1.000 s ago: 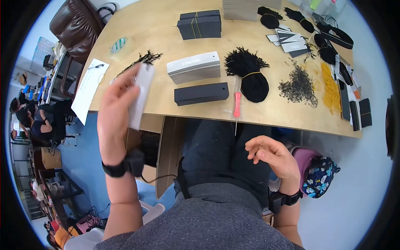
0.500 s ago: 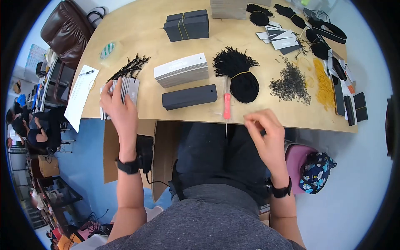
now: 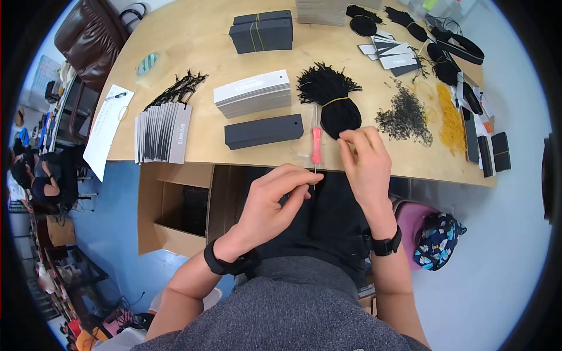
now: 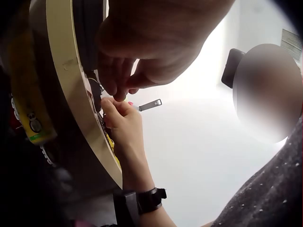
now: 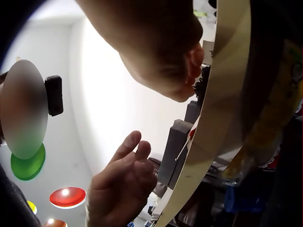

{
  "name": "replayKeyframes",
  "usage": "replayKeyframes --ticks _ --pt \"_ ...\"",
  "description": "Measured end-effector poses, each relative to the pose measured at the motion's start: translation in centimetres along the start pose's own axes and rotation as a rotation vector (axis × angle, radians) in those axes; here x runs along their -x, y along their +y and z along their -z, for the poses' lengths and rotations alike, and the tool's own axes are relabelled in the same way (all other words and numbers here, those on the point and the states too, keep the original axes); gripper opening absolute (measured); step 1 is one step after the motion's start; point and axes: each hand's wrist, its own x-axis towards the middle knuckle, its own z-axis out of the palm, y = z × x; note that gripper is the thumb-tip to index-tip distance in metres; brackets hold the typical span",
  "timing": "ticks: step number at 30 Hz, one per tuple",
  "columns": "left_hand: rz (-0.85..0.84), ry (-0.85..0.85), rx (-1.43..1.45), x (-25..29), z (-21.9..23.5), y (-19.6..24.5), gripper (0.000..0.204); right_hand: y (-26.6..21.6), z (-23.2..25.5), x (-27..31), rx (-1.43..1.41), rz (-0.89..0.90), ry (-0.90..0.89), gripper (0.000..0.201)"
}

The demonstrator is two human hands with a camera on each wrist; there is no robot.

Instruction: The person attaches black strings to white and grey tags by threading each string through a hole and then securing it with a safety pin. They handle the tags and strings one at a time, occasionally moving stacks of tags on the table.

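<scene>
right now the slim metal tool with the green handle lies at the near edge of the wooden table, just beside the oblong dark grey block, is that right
Not quite: the slim metal tool has a pinkish-red handle, not a green one, as the head view shows. It does lie at the near edge of the wooden table, just beside the oblong dark grey block.

blue floor (image 3: 117,205) | white wall (image 3: 509,245), right | brown leather chair (image 3: 88,41), left

Pale table (image 3: 187,38), tag stack (image 3: 252,98), black cords (image 3: 339,119), pink tool (image 3: 317,143)
</scene>
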Motion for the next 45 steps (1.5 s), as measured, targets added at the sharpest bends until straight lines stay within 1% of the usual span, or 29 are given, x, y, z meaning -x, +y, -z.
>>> replayKeyframes --ticks 1,3,4,6,7,9,10,12,13,15,16,17,18,20,21,22,23,25,27,29,31,33,35,37,39,42,44,45 --pt "-0.003 -0.007 0.001 -0.1 -0.3 -0.1 0.026 0.3 -0.2 -0.2 0.004 -0.004 0.005 0.009" --pt "-0.010 -0.054 -0.007 -0.4 -0.7 -0.4 0.025 0.8 -0.5 -0.6 0.071 0.073 -0.042 0.009" --pt "-0.014 -0.055 -0.007 -0.4 -0.7 -0.4 0.025 0.7 -0.4 -0.6 0.072 0.074 -0.038 0.009" --pt "0.047 -0.064 0.034 -0.3 -0.7 -0.6 0.023 0.3 -0.3 -0.6 -0.002 0.017 -0.036 0.008" --pt "0.051 -0.058 0.034 -0.3 -0.7 -0.4 0.023 -0.2 -0.1 -0.5 -0.005 0.020 -0.041 0.008" --pt "0.379 -0.058 0.309 -0.7 -0.9 0.1 0.024 -1.3 0.8 -0.3 -0.001 0.009 -0.049 0.009" --pt "0.381 -0.056 0.310 -0.9 -0.9 0.0 0.024 -1.8 1.1 0.0 -0.002 0.009 -0.052 0.009" --pt "0.585 -0.118 0.688 -1.6 -1.0 -0.7 0.038 -2.8 1.8 0.7 0.024 0.095 -0.076 0.012" --pt "0.584 -0.119 0.688 -1.9 -1.1 -1.2 0.038 -3.4 2.2 1.2 0.025 0.094 -0.076 0.012" --pt "0.631 -0.171 0.836 -2.3 -1.3 -2.1 0.044 -4.6 2.9 2.2 0.068 0.171 -0.141 0.015" --pt "0.633 -0.175 0.836 -2.6 -1.4 -2.1 0.044 -4.9 3.1 2.8 0.047 0.212 -0.148 0.016" --pt "0.668 -0.162 0.860 -3.0 -1.6 -2.1 0.042 -5.2 3.3 3.4 0.048 0.209 -0.147 0.016" --pt "0.705 -0.146 0.883 -3.2 -1.6 -2.1 0.041 -5.5 3.4 3.9 0.012 0.238 -0.198 0.016" --pt "0.718 -0.150 0.890 -3.4 -1.3 -2.1 0.040 -6.2 3.7 4.8 -0.052 0.280 -0.280 0.016" --pt "0.729 -0.153 0.898 -3.4 -1.2 -2.0 0.040 -6.5 3.7 5.2 -0.053 0.279 -0.281 0.016" --pt "0.753 -0.115 0.894 -3.5 -1.2 -1.6 0.036 -6.7 3.6 5.6 -0.107 0.288 -0.337 0.016" --pt "0.754 -0.115 0.893 -3.4 -1.2 -1.8 0.036 -6.9 3.5 6.1 -0.161 0.296 -0.393 0.016" --pt "0.734 -0.095 0.851 -3.1 -1.2 -2.4 0.032 -7.0 3.0 6.7 -0.212 0.302 -0.410 0.016" --pt "0.725 -0.070 0.818 -2.8 -1.2 -2.2 0.030 -7.1 2.8 6.9 -0.281 0.346 -0.484 0.016" --pt "0.716 -0.046 0.784 -2.3 -1.1 -2.1 0.028 -6.9 3.3 6.2 -0.302 0.314 -0.515 0.014" --pt "0.654 -0.025 0.732 -1.7 -0.8 -2.0 0.027 -6.4 4.4 4.7 -0.252 0.131 -0.421 0.013" --pt "0.648 -0.014 0.708 -1.1 -0.7 -1.5 0.026 -5.4 5.2 3.7 -0.382 -0.092 -0.317 0.021" --pt "0.592 -0.027 0.625 -0.6 -0.6 -1.2 0.026 -4.8 5.5 2.5 -0.394 -0.191 -0.284 0.020" --pt "0.582 -0.038 0.593 -0.4 -0.4 -0.8 0.025 -4.1 5.2 1.8 -0.389 -0.181 -0.260 0.020" --pt "0.558 -0.066 0.500 -0.2 -0.2 -0.5 0.025 -3.8 4.8 1.2 -0.472 -0.182 -0.297 0.018" --pt "0.537 -0.087 0.441 0.1 0.0 -0.5 0.025 -3.2 4.5 1.2 -0.502 -0.153 -0.362 0.012" --pt "0.537 -0.059 0.481 0.2 0.3 -0.7 0.026 -3.4 4.8 1.2 -0.527 -0.146 -0.397 0.009" --pt "0.537 -0.035 0.522 0.2 0.5 -0.9 0.027 -3.6 5.3 1.2 -0.588 -0.112 -0.474 0.009"
